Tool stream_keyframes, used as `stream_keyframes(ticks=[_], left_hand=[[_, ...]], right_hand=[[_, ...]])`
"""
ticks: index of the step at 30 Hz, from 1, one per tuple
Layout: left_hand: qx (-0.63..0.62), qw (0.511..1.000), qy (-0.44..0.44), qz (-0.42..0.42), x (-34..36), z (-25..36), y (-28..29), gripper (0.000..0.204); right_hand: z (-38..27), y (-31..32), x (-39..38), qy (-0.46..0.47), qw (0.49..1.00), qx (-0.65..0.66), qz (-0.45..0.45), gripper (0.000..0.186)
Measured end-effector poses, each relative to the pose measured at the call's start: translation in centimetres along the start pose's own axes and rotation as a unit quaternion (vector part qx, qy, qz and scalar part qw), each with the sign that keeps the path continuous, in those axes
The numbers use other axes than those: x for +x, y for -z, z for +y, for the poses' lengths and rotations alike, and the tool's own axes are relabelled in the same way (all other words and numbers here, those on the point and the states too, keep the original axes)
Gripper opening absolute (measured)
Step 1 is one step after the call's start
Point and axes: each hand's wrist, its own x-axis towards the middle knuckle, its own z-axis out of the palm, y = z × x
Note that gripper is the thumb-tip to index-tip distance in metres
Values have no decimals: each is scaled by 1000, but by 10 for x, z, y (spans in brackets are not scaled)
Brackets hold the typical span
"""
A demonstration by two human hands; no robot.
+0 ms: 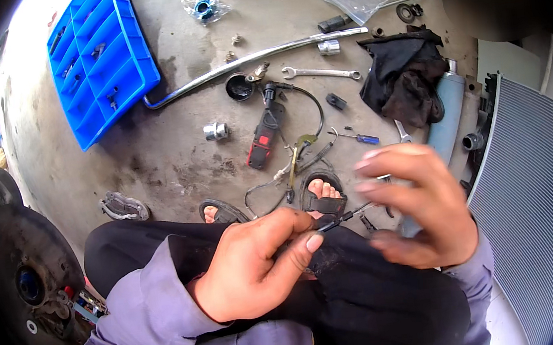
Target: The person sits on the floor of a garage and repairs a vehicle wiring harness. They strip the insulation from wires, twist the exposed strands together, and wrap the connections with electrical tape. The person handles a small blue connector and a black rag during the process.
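Observation:
My left hand (pixel 259 263) is closed above my lap, thumb and forefinger pinching a thin black cable (pixel 345 218). The cable sticks out to the right of the fingertips and narrows to a fine end. To the right of that end, my right hand (pixel 421 206) is raised with its fingers curved and spread apart. No object shows in its grip. On the floor beyond my hands lies a wiring lead (pixel 295 168) with several thin branches. A black and red handheld device (pixel 265 137) with a black cord lies beside it.
A blue divided tray (pixel 103 63) holds small parts at the far left. A long metal bar (pixel 245 64), a wrench (pixel 321 72), a socket (pixel 216 131), a screwdriver (pixel 366 139) and a black cloth (pixel 405 78) lie around. A finned radiator (pixel 536 206) stands at right.

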Motion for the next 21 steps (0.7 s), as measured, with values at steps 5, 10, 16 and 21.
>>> stream_keyframes(ticks=[5, 10, 16, 21], left_hand=[[76, 996, -33, 23, -3, -7, -4, 12], [-87, 986, 74, 123, -5, -21, -5, 15], [-177, 966, 128, 137, 2, -16, -4, 17], [-149, 974, 113, 129, 13, -15, -5, 17]], right_hand=[[31, -15, -6, 27, 995, 76, -57, 24], [120, -31, -116, -450, 878, -136, 88, 25], [152, -92, -167, -221, 907, -354, -58, 50], [178, -104, -166, -306, 918, -252, 32, 34]])
